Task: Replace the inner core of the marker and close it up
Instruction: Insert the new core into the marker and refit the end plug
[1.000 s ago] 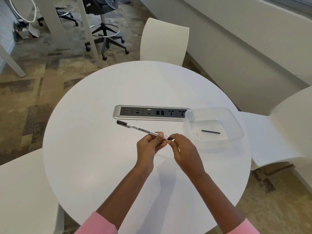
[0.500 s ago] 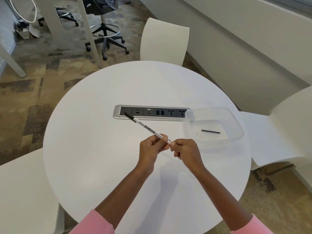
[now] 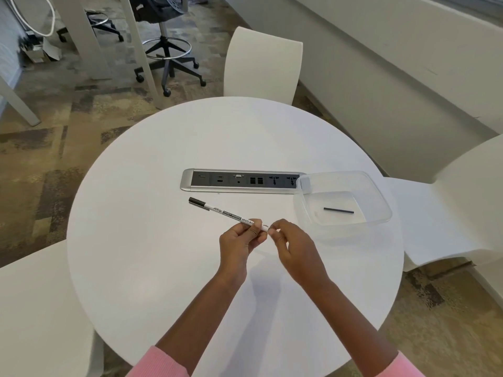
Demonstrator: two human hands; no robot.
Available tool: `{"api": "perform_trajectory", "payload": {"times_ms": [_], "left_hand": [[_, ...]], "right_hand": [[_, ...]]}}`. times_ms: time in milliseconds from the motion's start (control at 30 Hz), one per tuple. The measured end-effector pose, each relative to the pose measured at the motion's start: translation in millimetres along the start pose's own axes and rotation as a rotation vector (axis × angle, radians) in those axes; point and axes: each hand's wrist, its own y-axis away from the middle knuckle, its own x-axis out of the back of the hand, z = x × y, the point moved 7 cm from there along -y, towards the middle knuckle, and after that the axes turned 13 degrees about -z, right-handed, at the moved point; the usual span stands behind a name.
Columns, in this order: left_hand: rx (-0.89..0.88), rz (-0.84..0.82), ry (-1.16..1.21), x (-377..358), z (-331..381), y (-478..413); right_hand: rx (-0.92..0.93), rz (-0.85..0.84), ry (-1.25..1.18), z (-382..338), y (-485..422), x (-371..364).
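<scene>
Whiteboard marker (image 3: 231, 215), white-barrelled with black lettering and a black cap (image 3: 196, 201), is held low over the round white table (image 3: 163, 268), around its middle. Its long axis runs diagonally. The capped end points toward the far-left edge, and the plain white rear end points toward the near-right, where the two hands meet.

A clear plastic container (image 3: 343, 174) sits by the right edge of the table, its far-left corner overlapping the end of the socket panel (image 3: 242, 181). One thin black core rod (image 3: 339, 210) lies flat on the container's floor, roughly parallel to the panel.

The left hand (image 3: 239, 242) grips the marker's rear part, with its fingers curled round the barrel and the thumb on top. The right hand (image 3: 290, 247) has curled fingers, and its fingertips (image 3: 272, 231) are bunched narrowly right at the marker's white end. Whether they pinch the end piece or only touch it cannot be told. Both wrists come out of pink sleeves (image 3: 160, 363) at the near edge.

The socket panel is a silver-framed strip sunk into the table's centre. A white chair (image 3: 262, 66) stands at the far edge, and another (image 3: 449, 213) stands at the right edge.
</scene>
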Motion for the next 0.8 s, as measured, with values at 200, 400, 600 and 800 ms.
{"api": "perform_trajectory", "payload": {"times_ms": [200, 400, 600, 800], "left_hand": [[-0.002, 0.002, 0.013, -0.5, -1.4, 1.2], [0.005, -0.031, -0.067, -3.1, -2.8, 0.0], [0.010, -0.103, -0.167, -1.8, -4.1, -0.6], [0.038, -0.124, -0.246, 7.4, -3.3, -2.0]], "right_hand": [[0.152, 0.079, 0.286, -13.7, 2.0, 0.5], [-0.023, 0.030, -0.020, 3.6, -3.9, -0.7], [-0.284, -0.200, -0.493, 28.4, -8.7, -13.1], [-0.369, -0.495, -0.661, 33.2, -9.1, -30.6]]}}
